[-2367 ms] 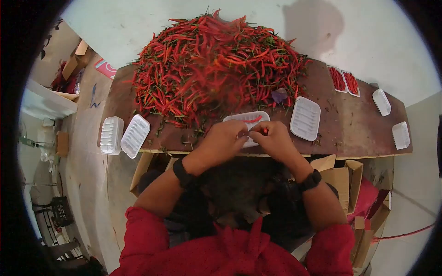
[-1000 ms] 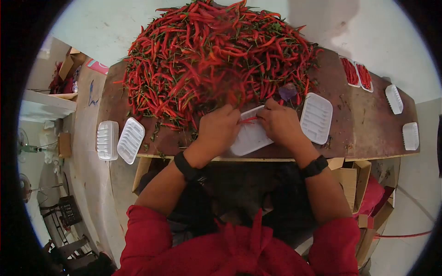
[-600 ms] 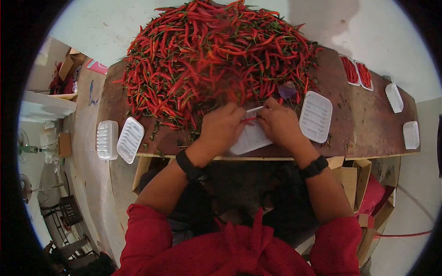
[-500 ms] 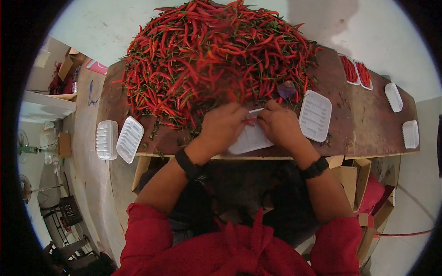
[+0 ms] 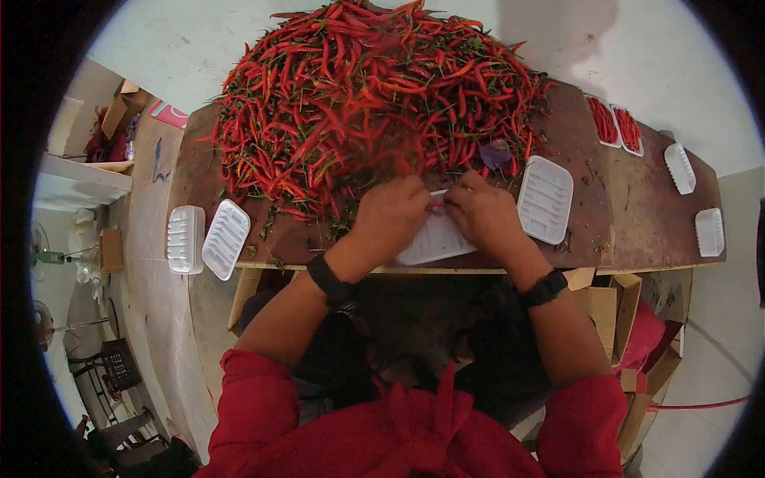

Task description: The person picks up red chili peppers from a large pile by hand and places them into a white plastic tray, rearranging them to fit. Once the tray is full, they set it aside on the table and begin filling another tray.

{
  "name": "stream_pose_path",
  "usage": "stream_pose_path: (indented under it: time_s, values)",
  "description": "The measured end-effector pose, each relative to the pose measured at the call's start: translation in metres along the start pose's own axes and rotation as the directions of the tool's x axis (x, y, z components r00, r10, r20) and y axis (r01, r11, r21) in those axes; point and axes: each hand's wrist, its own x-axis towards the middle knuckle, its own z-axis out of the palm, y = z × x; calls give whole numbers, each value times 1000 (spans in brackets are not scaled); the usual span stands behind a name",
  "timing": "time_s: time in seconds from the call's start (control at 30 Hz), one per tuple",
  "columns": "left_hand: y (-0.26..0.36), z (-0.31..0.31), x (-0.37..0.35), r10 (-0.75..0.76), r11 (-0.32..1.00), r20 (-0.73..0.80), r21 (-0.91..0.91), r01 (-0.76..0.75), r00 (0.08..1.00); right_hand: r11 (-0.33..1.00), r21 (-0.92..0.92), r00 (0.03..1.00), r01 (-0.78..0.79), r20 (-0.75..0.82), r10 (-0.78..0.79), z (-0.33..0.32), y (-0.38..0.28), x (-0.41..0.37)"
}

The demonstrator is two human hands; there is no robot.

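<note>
A ribbed white foam tray [image 5: 436,242] lies at the table's front edge under my hands. Between my fingertips, over the tray's far part, a red chili pepper [image 5: 436,205] shows as a short strip. My left hand [image 5: 390,211] is closed on its left end, its fingertips partly hidden behind the knuckles. From the other side, my right hand [image 5: 484,209] pinches the right end. A large heap of red chilies with green stems [image 5: 358,103] rises just beyond both hands.
Right of my right hand lies another white tray [image 5: 546,199]. Two trays filled with chilies [image 5: 615,126] sit farther right, near white trays [image 5: 680,168] and a tray stack [image 5: 709,232]. More trays [image 5: 186,240] stand at left. Cardboard boxes [image 5: 598,315] are below the table's right side.
Both hands stay over the tray with the chili between them. Only slight shifts of the fingers and the left wrist show.
</note>
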Motion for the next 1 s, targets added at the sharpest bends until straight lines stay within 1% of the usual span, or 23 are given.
stream_pose_path:
  time_s: [0.07,0.27,0.43,0.53,0.7,0.8,0.87,1.0]
  values:
    - [0,0,0,1,1000,-7,1,-1,1000,999,50,999,-12,-41,15,-2,-1,1]
    - [0,2,1,1,1000,-38,-8,-1,999,992,86,993,-97,-51,102,-16,-13,3]
    - [-1,4,2,7,999,-32,44,-6,999,990,105,995,-95,-29,98,-14,-8,1]
    - [0,4,2,24,1000,-71,19,-23,997,992,87,996,-87,-11,88,-10,-4,-1]
    - [0,4,2,38,999,-75,38,-35,996,993,73,996,-93,10,92,-14,-8,-2]
    - [2,4,2,33,998,-72,47,-30,997,991,95,996,-93,2,93,-15,-7,-3]
    - [2,4,2,28,998,-72,50,-24,997,995,89,998,-51,-31,54,-16,-8,-4]
    - [1,8,2,33,999,-92,44,-29,995,992,116,997,-54,-50,60,-13,-7,-4]
